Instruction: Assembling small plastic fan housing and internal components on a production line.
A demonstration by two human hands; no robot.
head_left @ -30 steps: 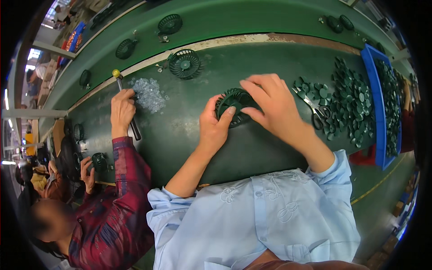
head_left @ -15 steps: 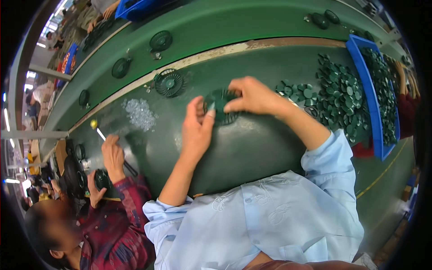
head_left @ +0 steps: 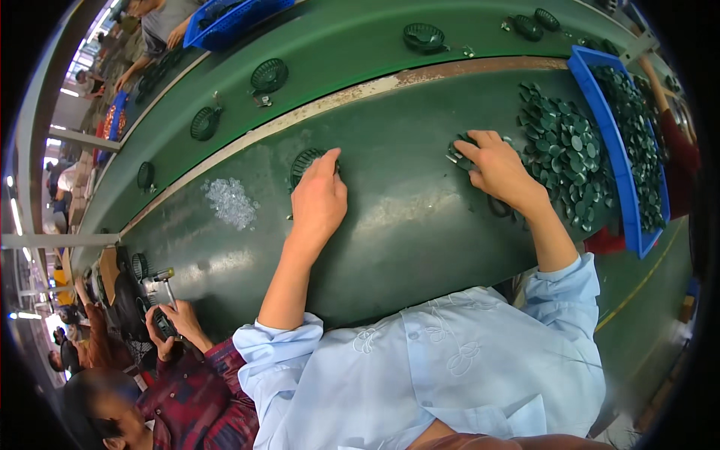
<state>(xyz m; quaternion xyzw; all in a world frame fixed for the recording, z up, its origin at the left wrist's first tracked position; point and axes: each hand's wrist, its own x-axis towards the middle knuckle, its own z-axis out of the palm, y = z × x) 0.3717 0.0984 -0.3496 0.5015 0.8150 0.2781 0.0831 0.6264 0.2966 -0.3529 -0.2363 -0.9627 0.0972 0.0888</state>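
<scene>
Left hand (head_left: 319, 199) half-covering round grille (head_left: 304, 163), right hand (head_left: 499, 169) hiding small discs (head_left: 570, 157)

1. A dark green bench (head_left: 405, 225) runs across the view, with a pale worn strip (head_left: 420, 75) along its far edge.
2. Beyond the strip, a green conveyor belt (head_left: 337, 45) carries round dark grilles (head_left: 268, 75).
3. On the bench lie one round grille (head_left: 306, 161), a heap of small clear parts (head_left: 231, 202), a spread of small green discs (head_left: 566, 150) and a blue tray (head_left: 611, 150).
</scene>
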